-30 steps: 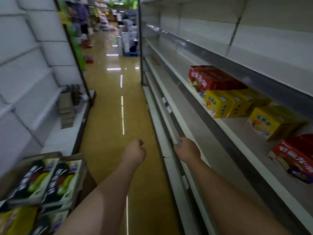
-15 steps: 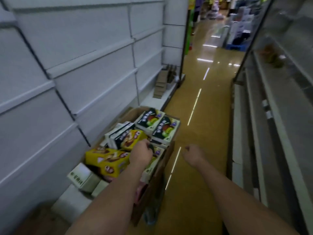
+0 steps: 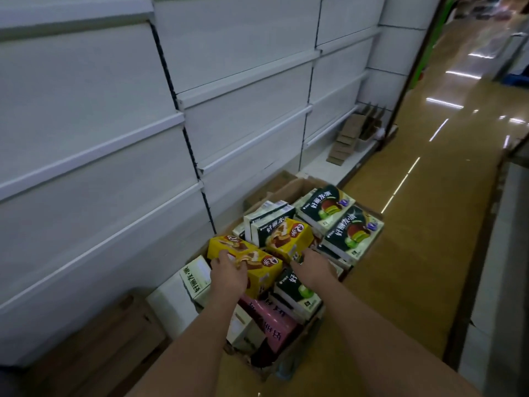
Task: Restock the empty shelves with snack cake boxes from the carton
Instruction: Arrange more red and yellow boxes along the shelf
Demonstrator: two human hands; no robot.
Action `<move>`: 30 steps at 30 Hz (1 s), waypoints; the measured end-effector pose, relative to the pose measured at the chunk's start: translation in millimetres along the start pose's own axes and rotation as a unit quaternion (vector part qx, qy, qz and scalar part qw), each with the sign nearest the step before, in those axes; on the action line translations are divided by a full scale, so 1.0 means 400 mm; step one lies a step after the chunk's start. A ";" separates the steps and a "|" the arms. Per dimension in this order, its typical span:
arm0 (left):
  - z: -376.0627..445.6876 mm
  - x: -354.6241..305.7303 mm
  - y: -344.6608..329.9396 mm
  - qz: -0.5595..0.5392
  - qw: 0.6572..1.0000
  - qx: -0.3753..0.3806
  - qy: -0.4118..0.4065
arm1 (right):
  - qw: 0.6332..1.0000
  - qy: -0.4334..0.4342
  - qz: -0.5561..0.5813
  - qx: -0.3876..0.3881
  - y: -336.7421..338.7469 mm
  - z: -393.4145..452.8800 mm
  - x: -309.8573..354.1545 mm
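Observation:
An open brown carton (image 3: 289, 186) stands on the floor against the white shelving, packed with snack cake boxes. Two yellow boxes lie on top: a near one (image 3: 262, 267) and a far one (image 3: 289, 239). Dark green boxes (image 3: 352, 230) lie at the carton's far right, and a pink box (image 3: 272, 322) lies near its front. My left hand (image 3: 229, 275) rests on the near yellow box, fingers spread over its top. My right hand (image 3: 313, 267) reaches to the near corner of the far yellow box, fingers stretched toward it.
Bare white shelves (image 3: 177, 118) run along the left. Flattened cardboard (image 3: 347, 138) is stacked on the bottom shelf further down. The shiny tan aisle floor (image 3: 423, 224) runs to the right, bounded by the edge of the opposite shelving (image 3: 503, 253).
The view has swung left from the aisle to the carton. Both hands have moved forward into the carton; the left now lies on the near yellow box, the right reaches the far one.

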State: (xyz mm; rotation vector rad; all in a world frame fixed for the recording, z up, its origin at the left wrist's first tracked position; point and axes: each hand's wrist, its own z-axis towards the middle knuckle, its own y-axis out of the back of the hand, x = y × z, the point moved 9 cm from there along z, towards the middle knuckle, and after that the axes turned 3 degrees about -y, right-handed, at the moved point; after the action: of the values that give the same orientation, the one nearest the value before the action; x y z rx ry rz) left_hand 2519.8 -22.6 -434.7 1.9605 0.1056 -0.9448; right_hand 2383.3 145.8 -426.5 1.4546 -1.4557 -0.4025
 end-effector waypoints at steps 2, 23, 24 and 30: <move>0.019 0.006 -0.029 -0.023 0.999 0.014 0.035 | 1.000 -0.013 0.006 0.003 -0.006 0.041 -0.004; 0.090 0.063 -0.162 -0.146 0.939 -0.030 0.311 | 0.980 -0.181 0.086 -0.003 -0.080 0.243 -0.039; 0.092 0.063 -0.169 -0.157 0.935 -0.038 0.315 | 0.972 -0.192 0.135 -0.010 -0.082 0.250 -0.040; 0.092 0.052 -0.179 -0.169 0.932 -0.050 0.317 | 0.906 -0.255 0.335 -0.045 -0.096 0.271 -0.056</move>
State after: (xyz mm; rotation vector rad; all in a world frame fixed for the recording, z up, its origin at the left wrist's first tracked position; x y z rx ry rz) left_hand 2482.8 -16.3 -509.0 2.1186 0.8656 -0.4601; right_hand 2313.0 113.9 -514.9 0.7099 -2.2104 -0.4174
